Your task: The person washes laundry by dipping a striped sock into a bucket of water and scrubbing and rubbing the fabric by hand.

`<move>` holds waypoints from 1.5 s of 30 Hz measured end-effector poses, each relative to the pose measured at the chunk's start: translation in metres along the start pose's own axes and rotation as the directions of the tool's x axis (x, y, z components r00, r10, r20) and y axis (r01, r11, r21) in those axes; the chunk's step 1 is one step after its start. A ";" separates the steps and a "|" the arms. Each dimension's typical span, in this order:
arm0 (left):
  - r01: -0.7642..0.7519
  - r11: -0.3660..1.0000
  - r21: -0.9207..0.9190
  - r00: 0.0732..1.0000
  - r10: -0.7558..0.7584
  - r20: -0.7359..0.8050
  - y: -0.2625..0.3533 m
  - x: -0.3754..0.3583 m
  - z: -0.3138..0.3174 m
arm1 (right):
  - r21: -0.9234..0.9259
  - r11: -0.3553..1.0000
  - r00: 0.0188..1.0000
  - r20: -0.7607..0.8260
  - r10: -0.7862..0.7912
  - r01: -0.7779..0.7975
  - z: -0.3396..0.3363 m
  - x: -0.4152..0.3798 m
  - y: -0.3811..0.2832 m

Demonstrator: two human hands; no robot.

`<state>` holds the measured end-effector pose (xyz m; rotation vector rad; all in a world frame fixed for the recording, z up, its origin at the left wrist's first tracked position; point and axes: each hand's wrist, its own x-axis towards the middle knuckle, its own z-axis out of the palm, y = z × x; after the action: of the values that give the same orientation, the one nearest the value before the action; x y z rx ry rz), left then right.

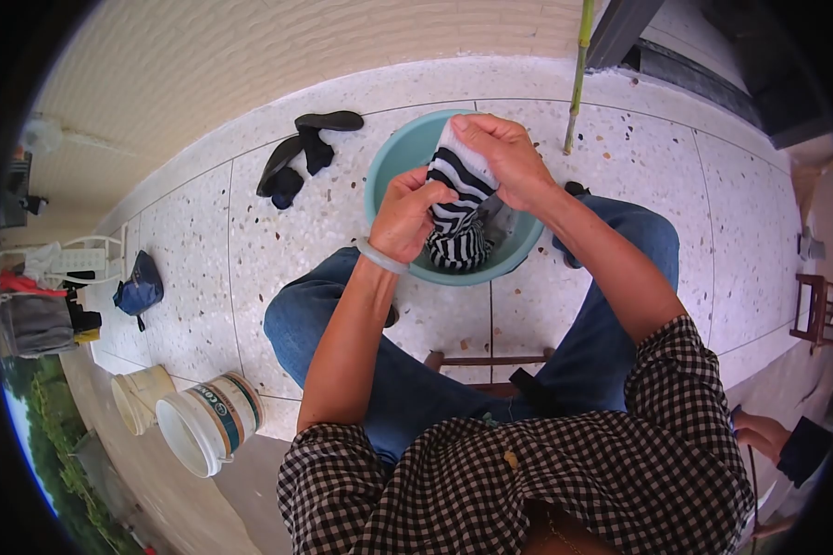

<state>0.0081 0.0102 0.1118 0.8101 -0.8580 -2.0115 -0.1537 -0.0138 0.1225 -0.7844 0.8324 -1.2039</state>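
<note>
A black-and-white striped garment (460, 185) is stretched between my two hands, its lower part bunched inside a light blue basin (382, 176). My left hand (405, 220), with a pale bangle at the wrist, grips its left edge with fingers curled. At the upper right, my right hand (509, 159) pinches the plain white end between thumb and fingers. Both hands are over the basin, which stands on the floor between my knees. Some greyish water or wet cloth shows at its right inside, partly hidden by my right hand.
Black shoes (329, 120) with dark bunched cloth lie left of the basin. A green stalk (578, 83) stands at the back. White buckets (190, 433) and a blue bag (141, 285) are leftward. Another person's hand (759, 433) shows at lower right.
</note>
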 end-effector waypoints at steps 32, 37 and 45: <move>0.090 0.996 0.017 0.991 -0.088 -0.096 0.000 -0.003 0.019 | -0.615 0.687 0.921 0.298 -0.252 0.387 -0.015 0.006 -0.009; 0.110 0.994 0.004 0.987 -0.109 -0.119 0.001 -0.001 0.020 | -0.568 0.729 0.918 0.322 -0.230 0.382 -0.006 0.003 -0.009; 0.067 0.996 -0.061 0.989 -0.074 -0.126 -0.001 -0.002 0.017 | -0.437 0.851 0.951 0.233 -0.206 0.291 0.001 0.006 -0.001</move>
<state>-0.0048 0.0172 0.1209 0.9377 -0.7058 -2.0116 -0.1528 -0.0197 0.1233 -1.4151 0.9033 -1.1483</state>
